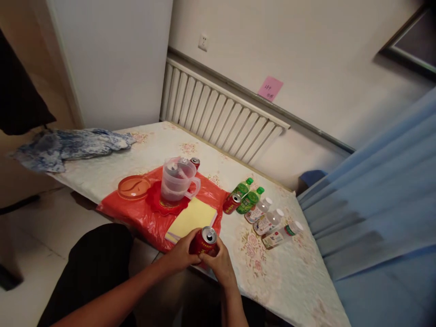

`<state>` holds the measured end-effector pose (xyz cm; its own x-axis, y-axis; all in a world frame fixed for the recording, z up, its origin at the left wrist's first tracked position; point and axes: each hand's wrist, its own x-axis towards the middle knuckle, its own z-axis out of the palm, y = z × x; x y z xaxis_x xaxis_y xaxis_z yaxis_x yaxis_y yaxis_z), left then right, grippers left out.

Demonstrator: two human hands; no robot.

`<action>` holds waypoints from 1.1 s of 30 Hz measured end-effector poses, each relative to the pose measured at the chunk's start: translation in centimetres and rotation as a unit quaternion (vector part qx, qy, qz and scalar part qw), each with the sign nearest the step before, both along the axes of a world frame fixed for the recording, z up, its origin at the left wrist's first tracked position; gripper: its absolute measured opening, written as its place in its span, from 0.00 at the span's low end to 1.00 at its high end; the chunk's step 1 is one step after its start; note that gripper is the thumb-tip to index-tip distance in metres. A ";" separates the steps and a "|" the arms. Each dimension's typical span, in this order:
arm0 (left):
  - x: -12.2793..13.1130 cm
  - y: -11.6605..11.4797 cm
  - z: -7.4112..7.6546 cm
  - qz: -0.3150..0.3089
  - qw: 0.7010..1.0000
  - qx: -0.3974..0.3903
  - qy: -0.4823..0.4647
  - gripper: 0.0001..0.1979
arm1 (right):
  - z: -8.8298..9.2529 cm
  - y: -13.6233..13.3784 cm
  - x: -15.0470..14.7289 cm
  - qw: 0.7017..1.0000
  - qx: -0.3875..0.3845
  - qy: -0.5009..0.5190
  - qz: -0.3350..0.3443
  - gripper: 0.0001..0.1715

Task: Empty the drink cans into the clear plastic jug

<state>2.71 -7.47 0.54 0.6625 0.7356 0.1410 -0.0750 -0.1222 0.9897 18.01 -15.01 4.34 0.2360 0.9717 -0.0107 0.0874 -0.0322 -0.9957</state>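
Note:
Both my left hand [184, 250] and my right hand [220, 263] are wrapped round a red drink can [203, 241], upright with its top opened, at the front edge of the table. Just beyond it lies a stack of yellow paper [194, 217] on a red plastic sheet [127, 211]. A clear plastic pitcher [173, 184] stands on a red scalloped plate [156, 203], with an orange-red round lid [134, 187] to its left. Behind the pitcher is another red can [195, 162].
Right of the sheet stand a red can [232, 204], two green bottles [250, 200] and several clear labelled bottles [269, 221]. Patterned blue cloth [81, 144] lies at the table's left end. A radiator [218, 113] runs behind; a blue curtain [381, 195] hangs at right.

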 end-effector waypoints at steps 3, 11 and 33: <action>0.8 0.0 0.2 -0.021 0.999 0.021 0.016 0.42 | -0.4 -0.5 0.5 1.000 -0.003 -0.007 -0.028 0.37; 2.0 1.6 -0.8 -0.037 0.987 0.133 0.083 0.40 | -0.8 -1.0 3.5 0.991 0.017 -0.001 -0.129 0.35; 3.6 7.6 -5.9 0.186 0.802 0.483 0.297 0.16 | -3.6 4.7 14.1 0.919 0.026 -0.102 -0.380 0.41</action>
<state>6.27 0.10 -5.32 0.5845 0.6348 0.5054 0.5936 -0.7592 0.2670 32.15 -10.31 0.69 0.8387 0.5232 0.1514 0.2443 -0.1129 -0.9631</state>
